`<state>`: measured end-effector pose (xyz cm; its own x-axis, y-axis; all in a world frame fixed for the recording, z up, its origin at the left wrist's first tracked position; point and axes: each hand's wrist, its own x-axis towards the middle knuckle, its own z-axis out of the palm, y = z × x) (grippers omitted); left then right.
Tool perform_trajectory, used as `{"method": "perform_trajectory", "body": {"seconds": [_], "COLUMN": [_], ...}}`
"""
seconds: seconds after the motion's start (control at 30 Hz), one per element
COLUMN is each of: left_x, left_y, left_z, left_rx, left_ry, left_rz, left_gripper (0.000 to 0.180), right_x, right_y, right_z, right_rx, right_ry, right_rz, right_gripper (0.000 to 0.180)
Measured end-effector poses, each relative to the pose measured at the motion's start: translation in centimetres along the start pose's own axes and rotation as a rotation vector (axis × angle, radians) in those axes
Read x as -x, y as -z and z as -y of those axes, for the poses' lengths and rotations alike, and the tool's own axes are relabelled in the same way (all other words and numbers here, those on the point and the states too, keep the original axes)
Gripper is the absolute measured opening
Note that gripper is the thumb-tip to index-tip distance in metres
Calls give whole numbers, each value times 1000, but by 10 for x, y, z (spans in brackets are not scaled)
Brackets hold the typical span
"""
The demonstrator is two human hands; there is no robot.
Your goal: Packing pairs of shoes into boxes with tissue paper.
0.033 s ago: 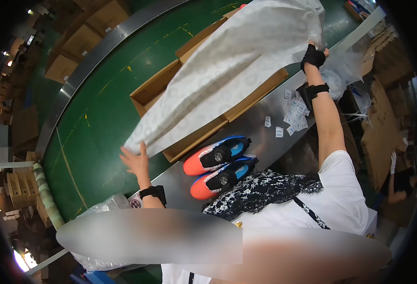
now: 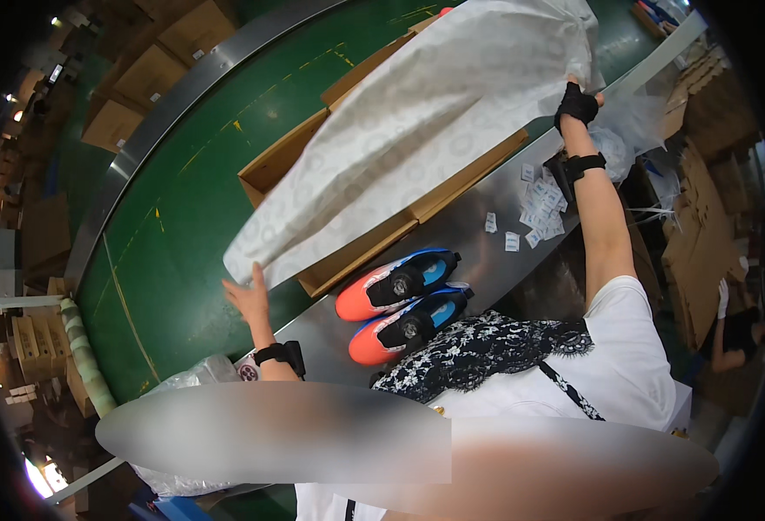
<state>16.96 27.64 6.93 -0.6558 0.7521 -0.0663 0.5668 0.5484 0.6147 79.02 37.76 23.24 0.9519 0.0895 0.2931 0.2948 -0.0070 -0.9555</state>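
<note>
Green worktop (image 2: pixel 183 260) sweeps from the lower left to the upper right of the frame, with a curved metal rim (image 2: pixel 193 85) on its far side and a grey metal ledge (image 2: pixel 495 269) on its near side. At the upper right, the right grip (image 2: pixel 578 108), in a black fingerless glove, looks closed on the bunched end of a white patterned sheet (image 2: pixel 400 143); the glove hides part of the fingers. Left of centre, the left grip (image 2: pixel 250 301) is bare and spread wide at the sheet's lower corner; whether the fingertips press on it, I cannot tell. Both wrists wear black bands.

Between the two, the sheet slants across an open brown cardboard box (image 2: pixel 283 161) in the upper middle, covering most of it. Just below the box, a pair of coral and blue shoes (image 2: pixel 391 286) sits side by side, toes to the left. Small white sachets (image 2: pixel 540 211) lie scattered right of centre, near clear plastic (image 2: pixel 613 148). Farther out, stacked cartons (image 2: pixel 148 78) stand at the upper left, and flattened cardboard (image 2: pixel 699 243) leans at the right edge, above a co-worker's white-gloved hand (image 2: pixel 723 300).
</note>
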Motion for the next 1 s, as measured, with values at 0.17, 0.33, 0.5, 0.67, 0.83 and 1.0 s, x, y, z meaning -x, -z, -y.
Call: {"method": "perform_trajectory", "body": {"seconds": [0.17, 0.33, 0.5, 0.67, 0.83, 1.0], "left_x": [18, 13, 25, 60, 54, 26], "left_y": [2, 17, 31, -13, -78, -125], "left_z": [20, -29, -66, -123, -135, -121], "left_rx": [1118, 1465, 1229, 505, 63, -137], "left_ry": [353, 333, 131, -525, -417, -372], "left_rz": [769, 785, 446, 564, 526, 533], "left_gripper": [87, 97, 91, 89, 113, 91], "right_x": [-20, -1, 2, 9, 21, 7], "right_y": [8, 9, 7, 12, 12, 11], "right_z": [-29, -19, -27, -25, -21, -46], "right_rx": [-137, 166, 35, -58, 84, 24], "right_ry": [33, 176, 188, 143, -17, 75], "right_rz": [248, 191, 142, 114, 115, 92], "right_gripper": [85, 88, 84, 84, 86, 85]}}
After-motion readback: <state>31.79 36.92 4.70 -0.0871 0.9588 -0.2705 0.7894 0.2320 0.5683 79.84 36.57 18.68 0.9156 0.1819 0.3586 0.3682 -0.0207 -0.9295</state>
